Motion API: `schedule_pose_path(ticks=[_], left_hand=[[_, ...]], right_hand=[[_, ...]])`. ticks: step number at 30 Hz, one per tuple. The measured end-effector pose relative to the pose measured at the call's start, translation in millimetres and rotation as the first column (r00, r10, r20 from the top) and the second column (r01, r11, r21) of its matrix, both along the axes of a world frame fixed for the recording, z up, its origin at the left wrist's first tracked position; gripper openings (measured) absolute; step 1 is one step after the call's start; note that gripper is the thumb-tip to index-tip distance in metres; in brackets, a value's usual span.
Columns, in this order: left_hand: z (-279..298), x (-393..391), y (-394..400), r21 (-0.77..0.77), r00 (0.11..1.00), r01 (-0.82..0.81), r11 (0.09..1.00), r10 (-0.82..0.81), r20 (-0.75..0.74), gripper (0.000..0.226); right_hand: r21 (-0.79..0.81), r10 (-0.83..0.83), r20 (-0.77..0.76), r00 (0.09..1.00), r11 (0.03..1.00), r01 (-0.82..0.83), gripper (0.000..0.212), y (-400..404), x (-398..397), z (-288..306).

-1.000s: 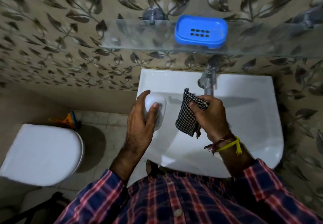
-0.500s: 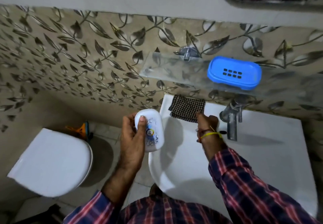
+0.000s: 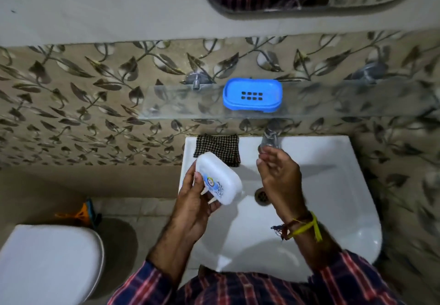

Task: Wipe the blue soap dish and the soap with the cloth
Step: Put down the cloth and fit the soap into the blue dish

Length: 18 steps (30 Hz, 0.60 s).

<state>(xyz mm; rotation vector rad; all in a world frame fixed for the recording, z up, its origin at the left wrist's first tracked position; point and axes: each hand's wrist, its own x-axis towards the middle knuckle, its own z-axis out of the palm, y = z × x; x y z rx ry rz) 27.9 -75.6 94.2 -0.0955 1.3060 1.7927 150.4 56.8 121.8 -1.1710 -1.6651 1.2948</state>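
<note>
Soap (image 3: 217, 179): white bar with a printed label, centre of frame, gripped in the left hand (image 3: 192, 206), thumb on top and fingers curled beneath, above the left edge of the white basin (image 3: 333, 185). Right hand (image 3: 279, 178): right of centre over the basin, fingers loosely spread and holding nothing; yellow thread on the wrist. Cloth (image 3: 217, 147): black-and-white check, lying flat on the basin's upper left corner, just behind the soap. Blue soap dish (image 3: 252, 97): empty, on the glass shelf (image 3: 166, 104), upper centre. Tap (image 3: 271, 138): blurred, below the dish. Toilet lid (image 3: 47, 264): lower left.
</note>
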Motion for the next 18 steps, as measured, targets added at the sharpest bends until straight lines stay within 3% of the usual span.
schedule_pose_path(ticks=[3,6,9,11,14,18], left_hand=[[3,14,9,0.092,0.975,0.007,0.996,-0.027,0.219,0.043],[13,27,15,0.226,0.879,-0.016,0.974,-0.094,0.467,0.061],[22,31,21,0.339,0.819,-0.052,0.939,-0.154,0.552,0.093],[32,37,26,0.366,0.821,-0.044,0.930,-0.175,0.544,0.103],[49,39,27,0.313,0.891,0.023,0.949,-0.161,0.423,0.089],[71,36,25,0.223,0.981,0.153,0.963,-0.175,0.082,0.065]], right_hand=[[0.175,0.002,0.008,1.000,0.984,-0.004,0.027,3,16,21],[0.291,0.006,-0.007,1.000,0.957,-0.004,0.026,7,25,38],[0.336,0.051,-0.006,0.999,0.941,-0.046,0.027,12,22,53],[0.410,0.062,0.008,0.998,0.910,-0.059,0.027,16,23,65],[0.498,0.086,0.012,0.996,0.863,-0.081,0.028,23,19,83],[0.594,0.077,0.036,0.996,0.800,-0.083,0.027,42,2,110]])
